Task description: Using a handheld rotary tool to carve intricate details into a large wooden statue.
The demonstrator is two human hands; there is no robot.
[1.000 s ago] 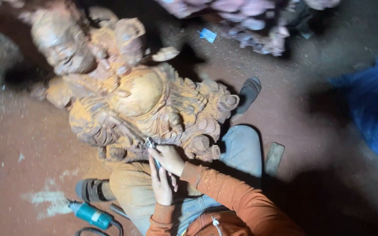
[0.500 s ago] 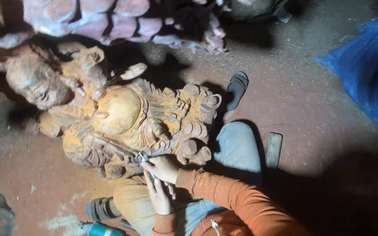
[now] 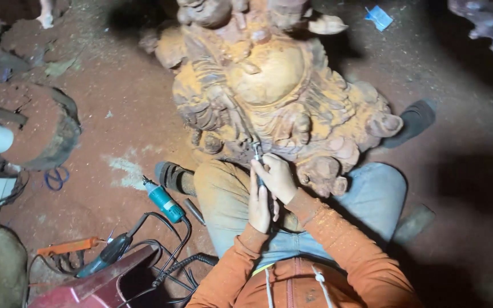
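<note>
The red dirt floor (image 3: 144,131) fills the room, dusted with pale sawdust. On it lies the big wooden carving (image 3: 275,97) — an orange-brown figure with a round, smooth belly and deep folds cut all around, its head end running out of the top of the view. Its lower edge rests against the person's lap, between legs spread to either side, one in tan cloth and one in blue, with a dark shoe (image 3: 415,120) out past the carving on the right and another shoe (image 3: 172,175) to the left.

At the far left sits a round wooden stump (image 3: 41,125) coated in red dust. Below it a tangle of black cables (image 3: 166,251) runs to a teal rotary tool (image 3: 164,199) lying on the floor near the tan leg, and an orange-handled tool (image 3: 67,246) lies further left.

Both hands meet at the carving's lower edge. The right hand (image 3: 278,178) is curled around a slim handheld carving tool (image 3: 258,157), pinching it near the tip, which touches the wood. The left hand (image 3: 257,201) lies just beside and below, fingers wrapped against the tool's shaft — touching the right hand. Both sleeves are orange.
</note>
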